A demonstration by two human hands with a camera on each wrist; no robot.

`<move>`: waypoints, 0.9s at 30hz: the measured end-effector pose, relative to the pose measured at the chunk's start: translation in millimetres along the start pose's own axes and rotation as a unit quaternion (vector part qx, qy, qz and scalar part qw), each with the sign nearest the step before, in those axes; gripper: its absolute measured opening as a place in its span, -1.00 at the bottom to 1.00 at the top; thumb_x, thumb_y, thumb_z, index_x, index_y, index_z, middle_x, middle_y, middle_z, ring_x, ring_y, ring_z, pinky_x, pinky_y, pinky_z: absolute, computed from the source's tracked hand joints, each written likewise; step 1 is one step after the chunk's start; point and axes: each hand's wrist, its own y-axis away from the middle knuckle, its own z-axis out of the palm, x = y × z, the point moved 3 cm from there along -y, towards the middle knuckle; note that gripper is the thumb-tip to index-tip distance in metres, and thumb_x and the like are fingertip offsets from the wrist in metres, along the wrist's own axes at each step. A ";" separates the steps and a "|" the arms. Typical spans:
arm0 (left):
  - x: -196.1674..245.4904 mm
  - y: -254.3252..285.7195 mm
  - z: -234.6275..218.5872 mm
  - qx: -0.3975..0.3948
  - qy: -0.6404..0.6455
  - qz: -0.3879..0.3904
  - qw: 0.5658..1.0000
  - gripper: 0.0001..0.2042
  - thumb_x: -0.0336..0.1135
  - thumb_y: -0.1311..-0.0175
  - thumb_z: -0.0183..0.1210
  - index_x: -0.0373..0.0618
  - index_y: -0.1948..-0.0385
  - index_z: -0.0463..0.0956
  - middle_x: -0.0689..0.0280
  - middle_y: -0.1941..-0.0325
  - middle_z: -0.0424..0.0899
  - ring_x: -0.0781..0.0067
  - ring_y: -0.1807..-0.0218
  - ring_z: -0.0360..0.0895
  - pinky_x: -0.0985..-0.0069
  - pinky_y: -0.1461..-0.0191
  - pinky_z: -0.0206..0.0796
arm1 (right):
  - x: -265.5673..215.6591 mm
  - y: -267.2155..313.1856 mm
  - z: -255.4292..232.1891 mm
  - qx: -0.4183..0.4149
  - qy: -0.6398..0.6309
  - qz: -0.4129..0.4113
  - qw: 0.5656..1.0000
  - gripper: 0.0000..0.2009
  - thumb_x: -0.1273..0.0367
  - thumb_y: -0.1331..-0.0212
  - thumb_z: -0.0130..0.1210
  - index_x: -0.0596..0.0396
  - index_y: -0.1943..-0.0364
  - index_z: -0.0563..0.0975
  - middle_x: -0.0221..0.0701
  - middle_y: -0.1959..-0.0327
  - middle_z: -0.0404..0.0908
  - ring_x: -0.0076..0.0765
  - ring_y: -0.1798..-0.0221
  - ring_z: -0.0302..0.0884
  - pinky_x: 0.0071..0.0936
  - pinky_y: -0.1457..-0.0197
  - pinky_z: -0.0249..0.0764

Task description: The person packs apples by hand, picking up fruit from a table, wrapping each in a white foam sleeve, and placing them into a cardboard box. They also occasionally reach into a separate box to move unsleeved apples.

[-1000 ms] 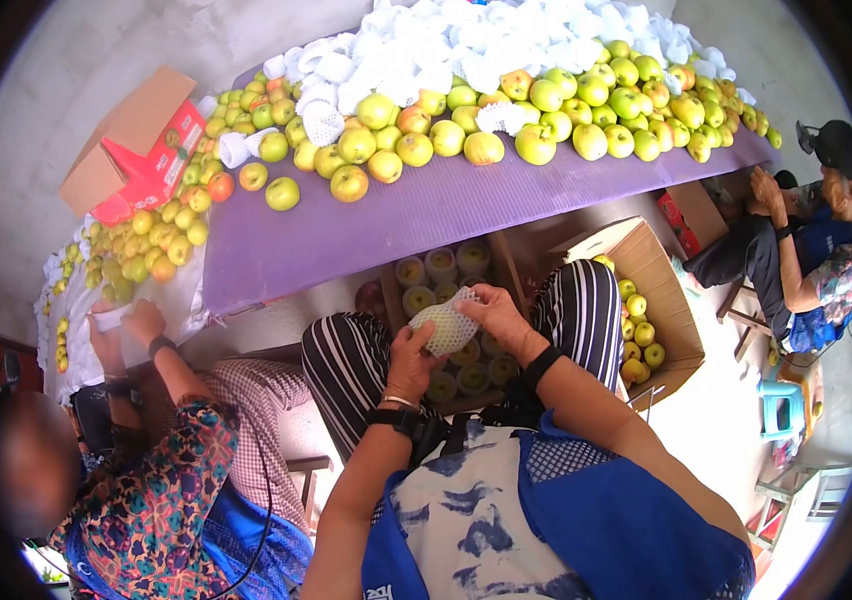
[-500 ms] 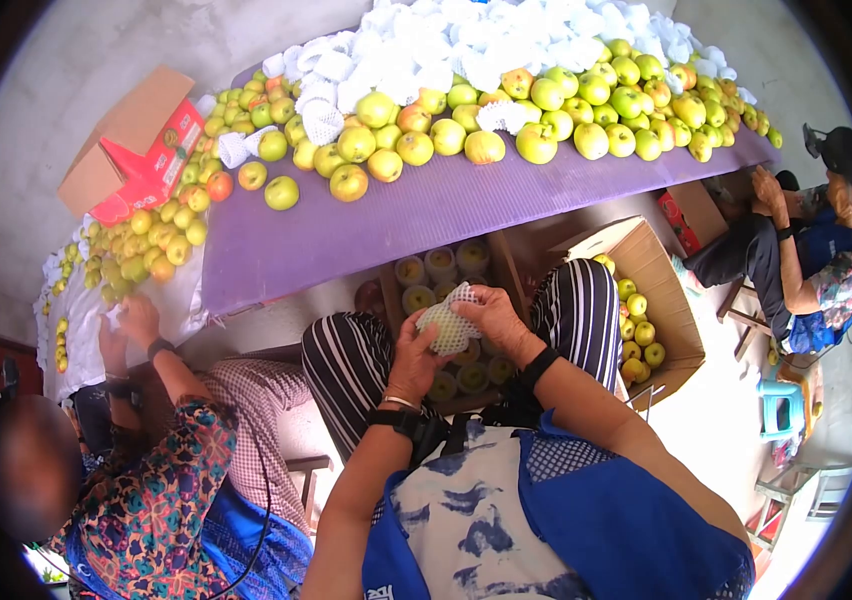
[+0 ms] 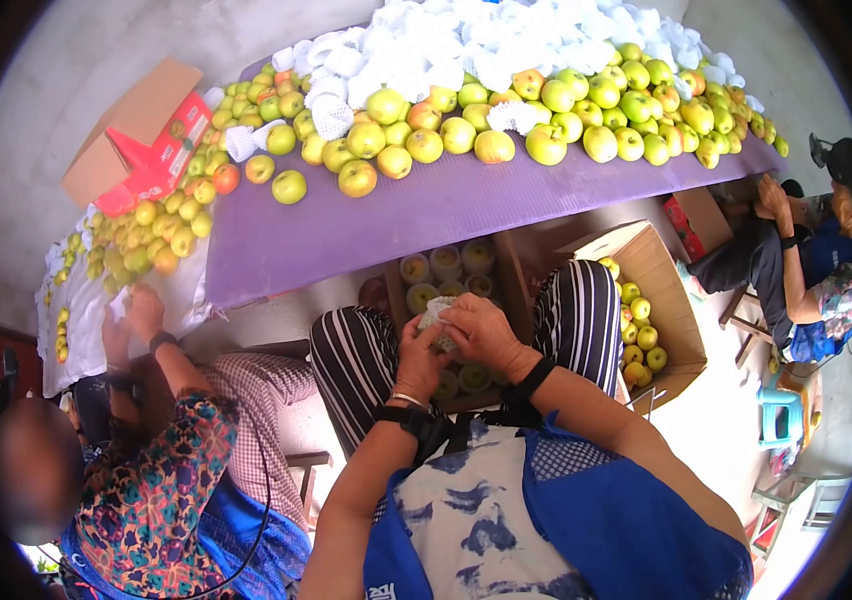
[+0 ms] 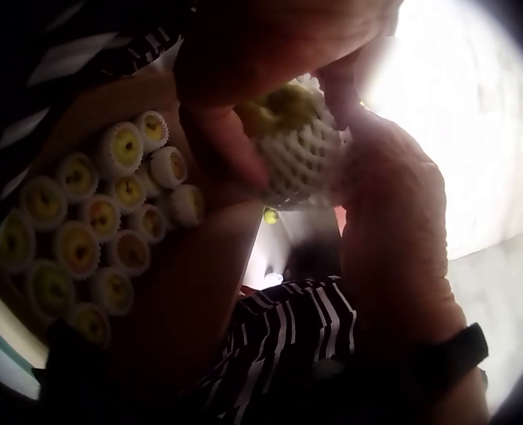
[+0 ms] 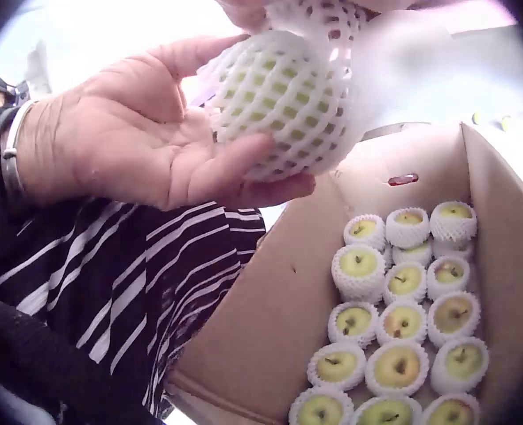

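A green apple (image 4: pixel 279 108) in a white foam net sleeve (image 5: pixel 284 102) is held between my two hands over the box by my knees. My left hand (image 3: pixel 418 362) holds it from the side; in the right wrist view its fingers and thumb curl around the netted apple. Pinching the net's upper end is my right hand (image 3: pixel 486 335), which shows with its black wristband in the left wrist view. That view shows the apple's bare end through the sleeve's opening. Below, an open cardboard box (image 5: pixel 253 345) contains rows of netted apples (image 5: pixel 403 367).
Loose apples (image 3: pixel 426 146) and a heap of white foam nets (image 3: pixel 416 55) lie on the purple table (image 3: pixel 346 235). Another box (image 3: pixel 681 345) with bare apples stands at my right. One person (image 3: pixel 156 470) sits at my left, another (image 3: pixel 816 270) at the far right.
The netted apple has turned in my hands, and its sleeve's white end now shows bunched at the top. My right hand has closed in toward the left. The view has shifted slightly.
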 end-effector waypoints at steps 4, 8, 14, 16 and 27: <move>-2.2 -7.2 -6.0 -0.076 0.137 0.029 0.987 -0.65 -0.34 -0.10 -0.01 -0.12 0.03 0.26 0.20 0.01 0.40 0.29 -0.04 0.35 0.26 -0.04 0.28 | -12.5 -3.6 -7.4 -0.006 0.029 -0.059 0.998 -0.87 0.40 0.17 0.08 0.03 0.44 0.51 -0.34 0.52 0.41 -0.17 0.43 0.40 -0.29 0.42 0.30; 1.4 -5.4 0.5 -0.138 0.210 0.021 0.968 -0.65 -0.35 -0.11 -0.04 -0.16 0.03 0.28 0.19 0.00 0.40 0.27 -0.04 0.34 0.29 -0.14 0.17 | -15.7 -1.1 -4.0 0.009 0.057 -0.091 0.994 -0.90 0.40 0.15 0.05 0.02 0.47 0.50 -0.37 0.57 0.36 -0.19 0.47 0.36 -0.28 0.45 0.25; 0.5 -5.3 1.7 -0.161 0.270 -0.020 0.949 -0.62 -0.29 -0.16 -0.02 -0.22 -0.01 0.24 0.17 -0.02 0.39 0.21 -0.07 0.32 0.28 -0.20 0.08 | -26.0 3.1 -2.3 -0.011 0.063 -0.193 0.979 -0.88 0.42 0.22 0.12 -0.03 0.49 0.52 -0.48 0.54 0.38 -0.31 0.47 0.37 -0.39 0.44 0.25; 1.4 -5.8 -0.2 -0.123 0.251 0.007 0.960 -0.60 -0.25 -0.17 -0.02 -0.23 -0.02 0.23 0.16 -0.03 0.38 0.19 -0.09 0.30 0.28 -0.22 0.07 | -28.2 4.7 -4.4 0.005 0.028 -0.178 0.984 -0.89 0.44 0.22 0.13 -0.02 0.51 0.51 -0.45 0.51 0.40 -0.29 0.46 0.38 -0.41 0.42 0.26; 12.9 2.5 8.9 -0.185 0.219 0.028 0.958 -0.47 -0.34 0.03 0.10 -0.15 -0.06 0.19 0.19 -0.10 0.33 0.17 -0.15 0.25 0.18 -0.22 0.05 | 23.3 10.9 -8.7 0.085 -0.185 0.327 0.923 -0.76 0.53 0.20 0.08 0.12 0.32 0.42 -0.25 0.35 0.44 -0.10 0.33 0.42 -0.38 0.19 0.37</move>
